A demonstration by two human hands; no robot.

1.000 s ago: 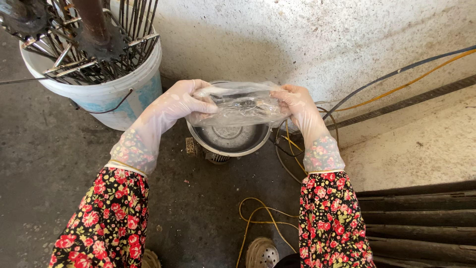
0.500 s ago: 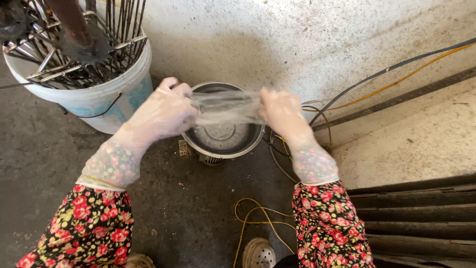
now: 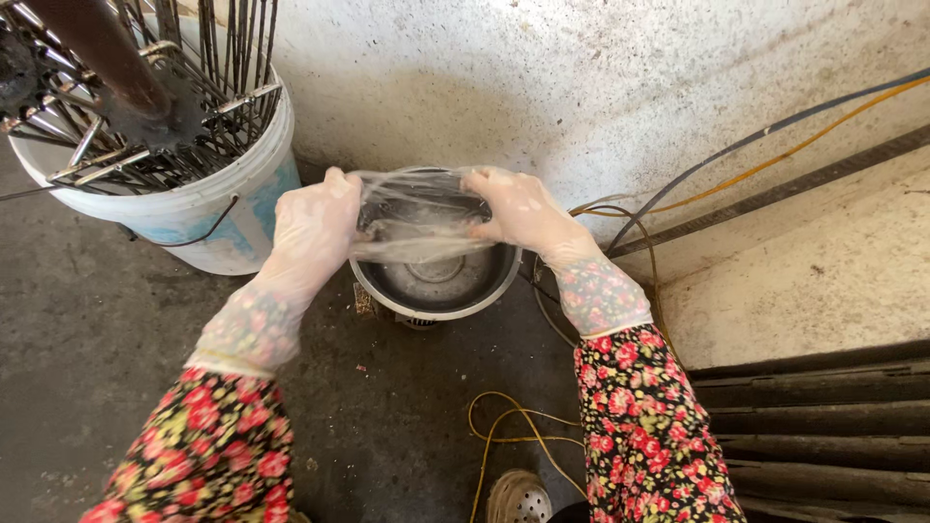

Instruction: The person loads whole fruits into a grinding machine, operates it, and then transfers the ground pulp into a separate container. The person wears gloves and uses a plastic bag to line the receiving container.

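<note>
Stretching a clear bag [image 3: 418, 221] over a pot [image 3: 436, 281] on dark concrete floor [image 3: 87, 320], fingers clamped.

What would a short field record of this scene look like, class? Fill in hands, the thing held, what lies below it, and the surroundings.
Left hand: gloved, grips the left edge of the plastic sheet
Right hand: gloved, grips its right edge
Sheet: clear, stretched over the metal pot
Pot: on the concrete floor
Left of pot: white bucket holding metal rods
Right: cables along the wall
</note>
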